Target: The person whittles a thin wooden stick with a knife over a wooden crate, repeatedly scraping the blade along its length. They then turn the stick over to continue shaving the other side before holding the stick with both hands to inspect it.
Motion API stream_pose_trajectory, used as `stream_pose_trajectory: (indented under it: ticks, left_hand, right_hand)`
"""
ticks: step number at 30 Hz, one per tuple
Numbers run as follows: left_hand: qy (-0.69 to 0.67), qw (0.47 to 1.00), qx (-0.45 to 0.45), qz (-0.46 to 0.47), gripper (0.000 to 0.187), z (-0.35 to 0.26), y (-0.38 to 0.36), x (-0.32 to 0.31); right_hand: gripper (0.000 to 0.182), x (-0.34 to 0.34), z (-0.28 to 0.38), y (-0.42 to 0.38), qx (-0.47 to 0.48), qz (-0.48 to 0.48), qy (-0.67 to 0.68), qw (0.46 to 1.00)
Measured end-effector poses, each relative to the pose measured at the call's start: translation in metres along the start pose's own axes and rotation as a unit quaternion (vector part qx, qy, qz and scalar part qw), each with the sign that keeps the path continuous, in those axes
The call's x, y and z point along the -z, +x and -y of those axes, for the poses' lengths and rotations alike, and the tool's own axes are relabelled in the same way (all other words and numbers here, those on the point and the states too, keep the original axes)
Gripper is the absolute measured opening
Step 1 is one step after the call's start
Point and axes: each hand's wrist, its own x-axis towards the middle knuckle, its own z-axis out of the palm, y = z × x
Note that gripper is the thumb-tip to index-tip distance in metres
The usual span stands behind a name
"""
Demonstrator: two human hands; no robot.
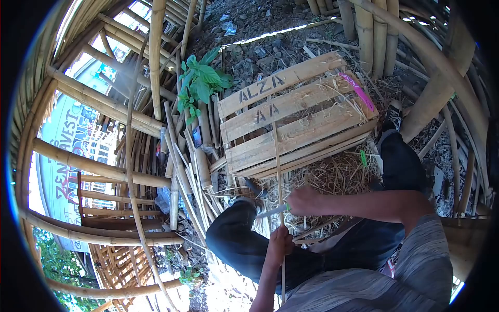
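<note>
My left hand is closed around a long thin bamboo strip, which runs upright through the view and lies across the front of a wooden slatted crate. Just above it, my right hand grips a knife with a pale blade and a bit of green at the handle. The blade crosses the strip and points left, seemingly against it; exact contact is too small to tell. Both hands are between my knees, in front of the crate.
Shavings and straw cover the ground by the crate. Bamboo poles form a frame at left, with split lengths piled beside it. A leafy green plant grows behind. Thick bamboo posts stand at right. A pink tag marks the crate.
</note>
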Motion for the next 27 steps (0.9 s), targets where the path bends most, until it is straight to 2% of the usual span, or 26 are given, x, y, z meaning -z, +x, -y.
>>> stream_pose_trajectory:
  ticks: [3,4,5,6,7,9,10,11,13,14,15,17,18,21,22,23,26,27]
  left_hand:
    - [-0.034,0.999,0.018,0.014,0.03,0.01,-0.01,0.001]
    - [-0.053,0.997,0.006,0.056,0.029,0.013,-0.006,0.007]
    - [-0.053,0.997,0.003,0.058,0.029,0.011,-0.002,0.008]
    - [-0.057,0.997,0.005,0.056,0.028,0.005,0.001,0.01]
    - [-0.064,0.997,0.012,0.052,0.028,0.001,0.001,0.011]
    - [-0.068,0.996,0.018,0.056,0.029,0.0,-0.001,0.005]
    - [-0.062,0.997,0.023,0.035,0.03,0.003,-0.004,0.001]
    - [-0.055,0.998,0.028,0.012,0.032,0.005,-0.004,-0.001]
    - [-0.038,0.999,0.014,0.0,0.032,0.009,-0.009,-0.002]
    - [-0.039,0.999,0.003,0.011,0.032,0.006,-0.008,-0.003]
    - [-0.039,0.999,-0.009,0.023,0.032,0.003,-0.006,-0.002]
    - [-0.041,0.999,-0.002,0.023,0.032,-0.001,-0.005,0.002]
    - [-0.045,0.999,0.005,0.024,0.032,-0.002,-0.003,0.002]
    - [-0.073,0.997,0.017,0.015,0.032,0.001,-0.006,-0.002]
    - [-0.073,0.997,0.025,0.009,0.032,0.003,-0.011,-0.003]
    - [-0.077,0.997,0.025,0.004,0.032,0.003,-0.015,-0.006]
    - [-0.075,0.997,0.017,0.01,0.031,-0.007,-0.009,-0.003]
    - [-0.074,0.997,0.022,0.013,0.03,-0.007,-0.008,-0.001]
  right_hand:
    - [0.016,-0.003,0.0,0.001,-0.025,0.057,0.038,0.997]
    - [0.016,-0.004,-0.013,0.004,-0.024,-0.003,0.013,1.0]
    - [0.017,-0.002,-0.023,0.009,-0.023,-0.065,-0.016,0.998]
    - [0.017,-0.011,-0.016,0.008,-0.049,-0.115,0.04,0.991]
    - [0.017,-0.019,-0.013,0.005,-0.052,-0.114,0.04,0.991]
    - [0.021,0.004,0.014,-0.007,0.014,0.042,-0.005,0.999]
    - [0.022,0.002,0.023,-0.012,0.04,0.045,-0.005,0.998]
    - [0.022,0.006,0.016,-0.008,0.038,0.044,-0.003,0.998]
    - [0.022,0.008,-0.01,0.007,-0.091,0.023,0.034,0.995]
    - [0.021,0.014,-0.022,0.013,-0.058,-0.009,0.017,0.998]
    - [0.021,0.01,-0.02,0.013,-0.058,-0.012,0.015,0.998]
    - [0.02,0.003,-0.006,0.004,-0.055,-0.095,0.057,0.992]
    - [0.019,0.007,0.002,0.001,-0.046,0.007,0.001,0.999]
    - [0.018,0.001,0.004,0.001,0.008,0.022,-0.043,0.999]
    - [0.018,0.004,-0.015,0.013,-0.104,-0.002,0.046,0.994]
    - [0.018,-0.003,-0.014,0.011,-0.102,0.005,0.051,0.994]
    - [0.019,-0.001,-0.009,0.009,-0.064,-0.092,0.034,0.993]
    - [0.019,0.002,0.002,0.004,-0.066,-0.092,0.031,0.993]
